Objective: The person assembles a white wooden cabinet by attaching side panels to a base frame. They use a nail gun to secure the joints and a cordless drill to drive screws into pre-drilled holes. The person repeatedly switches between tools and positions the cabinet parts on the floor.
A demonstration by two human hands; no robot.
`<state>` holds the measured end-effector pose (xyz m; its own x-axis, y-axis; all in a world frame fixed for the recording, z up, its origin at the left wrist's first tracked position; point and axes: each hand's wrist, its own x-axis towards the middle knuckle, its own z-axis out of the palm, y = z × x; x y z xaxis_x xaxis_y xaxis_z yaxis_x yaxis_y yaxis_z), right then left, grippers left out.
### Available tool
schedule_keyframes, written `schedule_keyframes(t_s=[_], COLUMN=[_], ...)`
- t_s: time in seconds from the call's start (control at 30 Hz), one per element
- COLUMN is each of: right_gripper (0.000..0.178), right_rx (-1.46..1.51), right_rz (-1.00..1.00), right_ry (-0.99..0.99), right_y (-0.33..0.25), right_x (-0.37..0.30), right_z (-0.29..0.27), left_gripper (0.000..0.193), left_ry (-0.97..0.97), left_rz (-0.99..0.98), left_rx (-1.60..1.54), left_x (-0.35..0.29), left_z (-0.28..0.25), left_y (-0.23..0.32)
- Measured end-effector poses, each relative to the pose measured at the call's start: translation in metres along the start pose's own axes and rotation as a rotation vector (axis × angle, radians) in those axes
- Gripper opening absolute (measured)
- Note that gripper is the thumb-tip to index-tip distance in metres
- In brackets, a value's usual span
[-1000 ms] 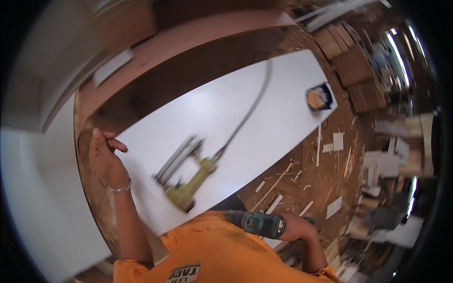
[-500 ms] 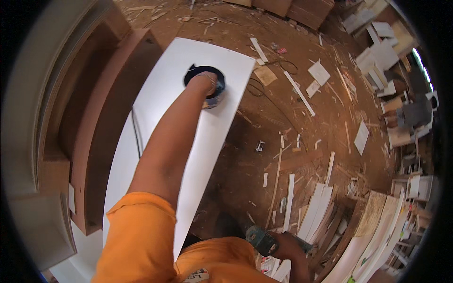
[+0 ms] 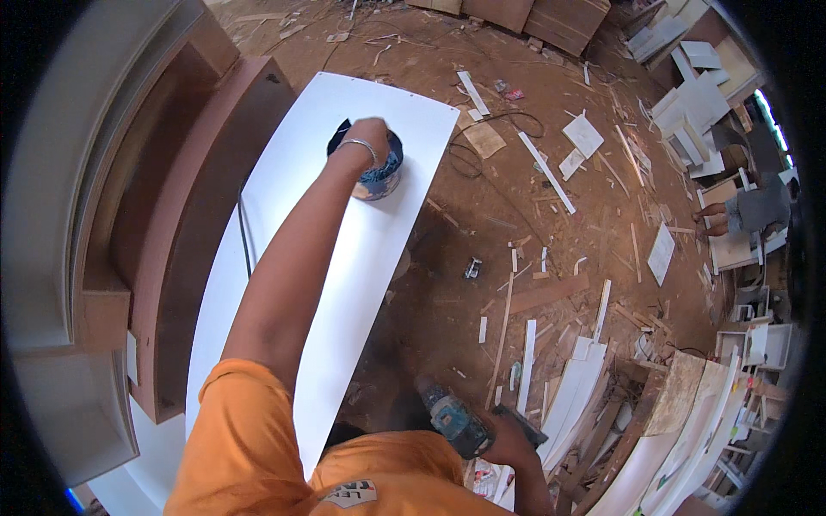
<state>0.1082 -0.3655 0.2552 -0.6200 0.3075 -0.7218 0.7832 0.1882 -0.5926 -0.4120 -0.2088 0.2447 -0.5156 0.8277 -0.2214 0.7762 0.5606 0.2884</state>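
A dark tub [image 3: 379,184] with a ragged, cut-looking rim stands near the far end of a long white board [image 3: 344,284]. Over its opening is my left hand [image 3: 368,138], knuckles up and closed, with a bracelet at the wrist. Its fingertips point down and are hidden, so anything pinched in them does not show. Low on the right, beside my body, my right hand [image 3: 508,440] grips a teal and black cordless drill [image 3: 456,421] by its handle. The drill's front end points up and left, away from the board.
Brown cabinet panels [image 3: 198,232] rise along the board's left side, and a black cable [image 3: 243,232] lies by that edge. Offcuts and white strips [image 3: 546,172] litter the dirt floor. Stacked planks [image 3: 576,387] lie at lower right. Another person [image 3: 744,211] is at far right.
My left hand has risen from inside the tub to above its rim. The drill in my right hand has swung up and left, showing more of its body.
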Motion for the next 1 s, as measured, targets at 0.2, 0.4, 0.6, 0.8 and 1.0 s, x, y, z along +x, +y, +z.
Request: schedule_keyframes(t_s=[0.2,0.4,0.6,0.8,1.0], right_gripper=[0.052,0.027,0.038,0.030,0.033], right_rx=[0.438,0.210,0.623,-0.728,-0.528], right_rz=[-0.153,-0.118,0.112,-0.865,-0.373], right_ry=[0.151,-0.008,-0.322,-0.258,-0.354], right_y=[0.014,-0.047,-0.122,-0.186,-0.251], right_x=[0.003,-0.003,0.004,-0.055,-0.110], right_z=[0.022,0.069,0.176,0.304,0.383], left_gripper=[0.029,0.040,0.045,0.037,0.025], left_ry=[0.072,0.101,0.413,0.612,0.775], left_rz=[-0.040,-0.294,-0.517,-0.405,-0.529], left_rx=[-0.771,-1.781,-2.114,-2.620,-2.617], left_x=[-0.187,-0.450,-0.645,-0.782,-0.850], left_z=[-0.042,0.029,0.067,0.110,0.121], left_y=[-0.030,-0.130,-0.175,-0.223,-0.252])
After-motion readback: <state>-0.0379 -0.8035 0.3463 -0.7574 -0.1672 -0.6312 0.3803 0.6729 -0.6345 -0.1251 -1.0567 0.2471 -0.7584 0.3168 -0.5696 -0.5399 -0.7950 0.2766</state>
